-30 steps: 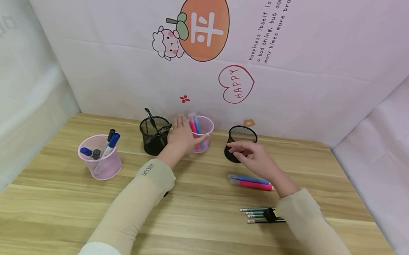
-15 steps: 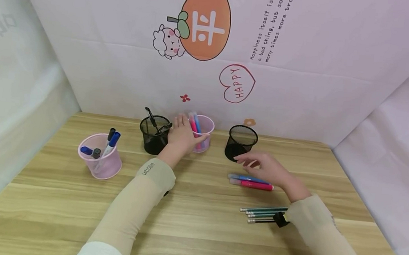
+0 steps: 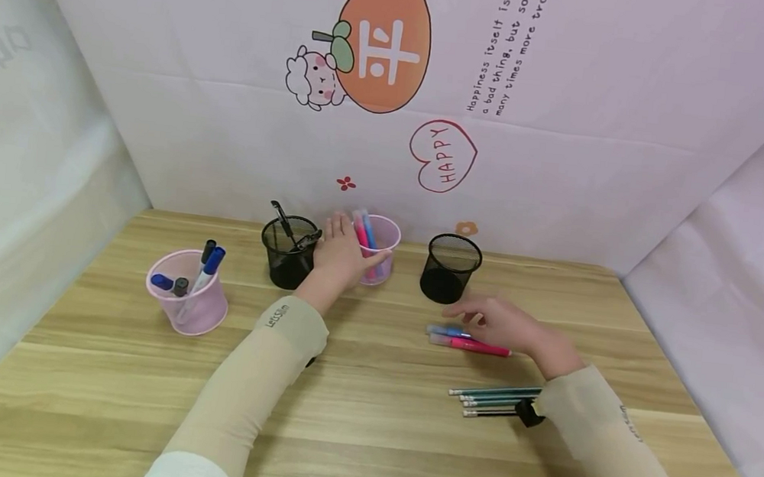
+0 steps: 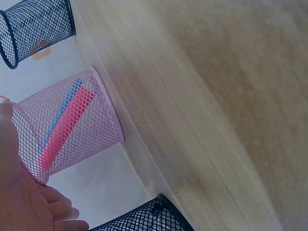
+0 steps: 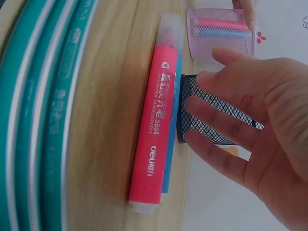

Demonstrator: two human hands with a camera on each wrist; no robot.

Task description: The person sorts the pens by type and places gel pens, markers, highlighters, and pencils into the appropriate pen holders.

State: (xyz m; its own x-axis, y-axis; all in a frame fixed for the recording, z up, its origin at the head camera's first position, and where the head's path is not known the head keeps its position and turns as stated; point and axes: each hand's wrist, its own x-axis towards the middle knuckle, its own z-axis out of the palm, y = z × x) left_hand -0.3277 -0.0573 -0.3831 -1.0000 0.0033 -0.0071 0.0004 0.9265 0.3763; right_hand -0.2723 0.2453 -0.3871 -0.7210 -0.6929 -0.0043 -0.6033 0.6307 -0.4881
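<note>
head view: left hand (image 3: 340,257) touches a round pink mesh cup (image 4: 86,127), right hand (image 3: 503,328) beside slim plastic highlighters (image 5: 154,125), both hands spread.

Up on the white backdrop (image 3: 225,147), a cartoon sheep (image 3: 312,82) nestles against an orange fruit (image 3: 390,47), a red HAPPY heart (image 3: 442,156) below.

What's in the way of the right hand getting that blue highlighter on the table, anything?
Nothing visible stands between the right hand and the blue highlighter. The pink highlighter lies alongside it, nearer the person, and the black mesh pen cup stands farther back.
</note>
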